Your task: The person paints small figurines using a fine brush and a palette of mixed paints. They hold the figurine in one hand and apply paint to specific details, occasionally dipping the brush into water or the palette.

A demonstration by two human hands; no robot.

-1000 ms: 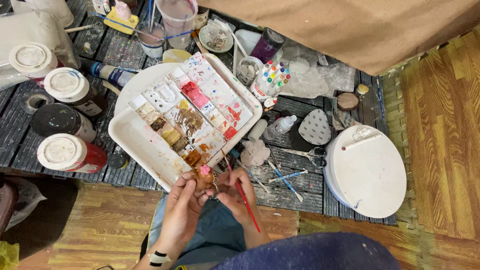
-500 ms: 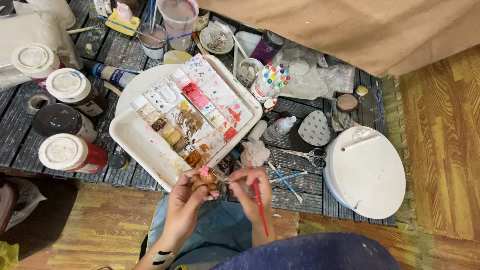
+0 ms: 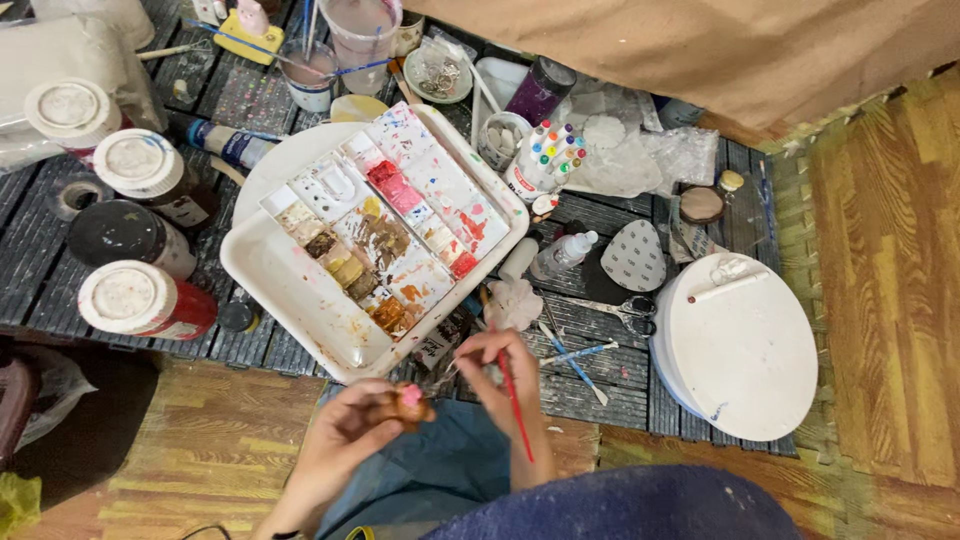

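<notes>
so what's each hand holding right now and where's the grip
The left hand pinches a small brown piece with a pink top at its fingertips. The right hand holds a red-handled brush partway along the handle, bristles toward the piece.

Dark slatted mat (image 3: 600,385) bears palette tray (image 3: 290,290), perhaps jars (image 3: 140,300).

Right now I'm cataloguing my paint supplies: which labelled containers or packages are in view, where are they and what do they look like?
Red jar: far left, on its side, white lid.
Dark jar: above it, black lid.
Brown jar: higher left, white lid, pale label.
Paint tube: above the palette, dark blue with white band.
Marker cup: right of the palette, white, coloured caps.
</notes>
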